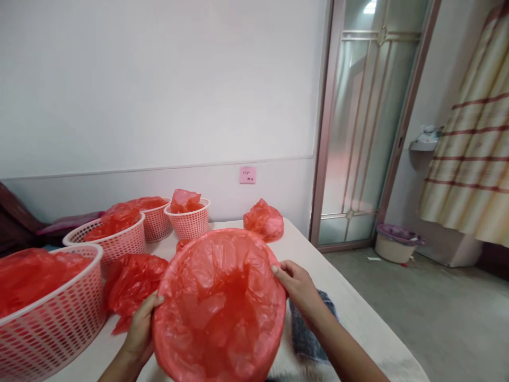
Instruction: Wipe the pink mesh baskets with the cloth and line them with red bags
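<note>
Between my two hands is a round basket lined with a red plastic bag (222, 313), its mouth tilted toward me and the bag folded over the rim. My left hand (141, 326) grips the rim on the left side, thumb on the inside edge. On the right side my right hand (296, 284) is closed around the rim in the same way. The basket's own wall is hidden under the red plastic. A crumpled red plastic bag (133, 286) lies on the table just left of the basket.
White perforated baskets (51, 313) with red bags in them stand along the left of the table (358, 323). Another red bag (263, 220) sits near the wall. A dark cloth (308, 334) lies under my right forearm. A lined bin (393, 246) stands on the floor.
</note>
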The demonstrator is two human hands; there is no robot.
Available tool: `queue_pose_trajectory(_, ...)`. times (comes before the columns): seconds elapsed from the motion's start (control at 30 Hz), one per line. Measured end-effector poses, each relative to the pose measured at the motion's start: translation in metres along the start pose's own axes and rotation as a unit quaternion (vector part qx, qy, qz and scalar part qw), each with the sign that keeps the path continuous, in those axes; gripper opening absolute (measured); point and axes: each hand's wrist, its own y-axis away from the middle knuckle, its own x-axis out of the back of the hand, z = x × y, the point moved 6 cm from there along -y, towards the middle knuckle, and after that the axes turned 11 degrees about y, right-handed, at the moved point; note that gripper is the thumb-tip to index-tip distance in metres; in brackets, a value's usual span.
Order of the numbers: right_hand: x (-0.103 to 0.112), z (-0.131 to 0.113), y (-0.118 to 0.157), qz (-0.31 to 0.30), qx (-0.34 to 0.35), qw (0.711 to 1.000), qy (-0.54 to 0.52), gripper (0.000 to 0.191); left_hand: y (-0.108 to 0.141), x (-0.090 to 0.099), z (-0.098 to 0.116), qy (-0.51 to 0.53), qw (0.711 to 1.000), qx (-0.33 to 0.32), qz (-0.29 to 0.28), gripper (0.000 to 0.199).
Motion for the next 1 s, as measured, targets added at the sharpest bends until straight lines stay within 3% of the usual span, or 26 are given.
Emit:
queue_pose_trajectory(0.1,0.011,-0.008,0.000,0.041,0.039,0.996,0.071,0.025,-0.001,-0.012,0.002,-0.076,0.991,-0.082,-0.076,0.015)
queue_pose_trajectory(0.17,0.017,-0.008,0.001,0.068,0.060,0.988,0.123,0.022,0.000,-0.014,-0.001,-0.114,0.984,-0.098,-0.096,0.016)
queue_pose_trajectory(0.3,0.016,0.001,0.009,0.069,0.080,0.979,0.175,0.020,0.005,-0.006,-0.008,-0.165,0.979,-0.045,-0.108,0.022)
queue_pose_trajectory(0.4,0.013,0.008,0.018,0.040,0.081,0.979,0.180,0.021,0.011,0.009,-0.001,-0.273,0.953,0.012,-0.131,0.031)
queue_pose_trajectory(0.47,0.013,0.009,0.023,0.032,0.077,0.980,0.183,0.022,0.013,0.020,0.022,-0.349,0.932,-0.043,-0.088,0.037)
queue_pose_trajectory(0.53,0.013,0.010,0.028,0.027,0.077,0.979,0.185,0.023,0.023,0.021,0.054,-0.403,0.897,-0.181,-0.001,0.040)
queue_pose_trajectory(0.6,0.010,0.011,0.032,0.017,0.082,0.979,0.186,0.023,0.043,0.003,0.071,-0.438,0.844,-0.308,0.040,0.036)
queue_pose_trajectory(0.67,0.007,0.012,0.036,0.008,0.089,0.977,0.192,0.022,0.062,-0.033,0.060,-0.480,0.803,-0.351,-0.026,0.029)
queue_pose_trajectory(0.73,0.004,0.010,0.039,0.004,0.096,0.974,0.203,0.021,0.076,-0.076,0.034,-0.532,0.750,-0.366,-0.139,0.028)
queue_pose_trajectory(0.8,0.003,0.006,0.042,0.003,0.099,0.971,0.216,0.018,0.079,-0.109,0.004,-0.578,0.702,-0.363,-0.203,0.034)
queue_pose_trajectory(0.9,0.001,-0.001,0.048,-0.001,0.107,0.966,0.237,0.014,0.054,-0.134,-0.033,-0.656,0.647,-0.317,-0.224,0.039)
queue_pose_trajectory(1.0,-0.001,-0.006,0.053,-0.014,0.127,0.958,0.257,0.011,0.012,-0.143,-0.056,-0.701,0.620,-0.291,-0.199,0.047)
